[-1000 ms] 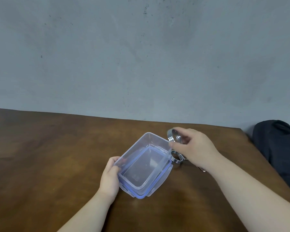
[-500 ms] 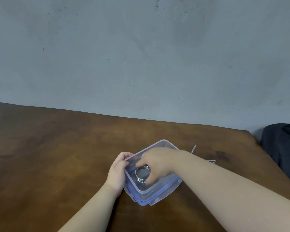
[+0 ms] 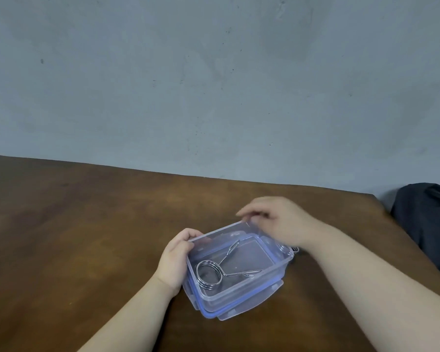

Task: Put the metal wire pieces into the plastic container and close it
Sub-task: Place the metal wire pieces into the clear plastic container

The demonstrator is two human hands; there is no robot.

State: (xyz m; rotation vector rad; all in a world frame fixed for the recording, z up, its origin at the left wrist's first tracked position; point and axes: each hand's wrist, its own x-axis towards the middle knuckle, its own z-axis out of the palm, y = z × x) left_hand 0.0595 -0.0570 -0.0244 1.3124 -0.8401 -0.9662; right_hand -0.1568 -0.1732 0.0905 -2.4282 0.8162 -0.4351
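Note:
A clear plastic container (image 3: 252, 288) stands on its blue-rimmed lid (image 3: 239, 312) on the brown table. Inside it lies a metal wire piece (image 3: 210, 274), a coil with two straight legs. My left hand (image 3: 177, 257) grips the container's left wall. My right hand (image 3: 281, 221) hovers over the far right corner, fingers spread, holding nothing. Another metal wire piece (image 3: 295, 249) peeks out on the table behind the container, mostly hidden by my right wrist.
The wooden table (image 3: 74, 237) ends at a grey wall (image 3: 214, 85) behind. A dark bag or cloth (image 3: 429, 217) sits past the table's right edge.
My right hand carried the coiled wire piece into the container, let it go and lifted back toward the far right corner. My left hand kept its hold on the container.

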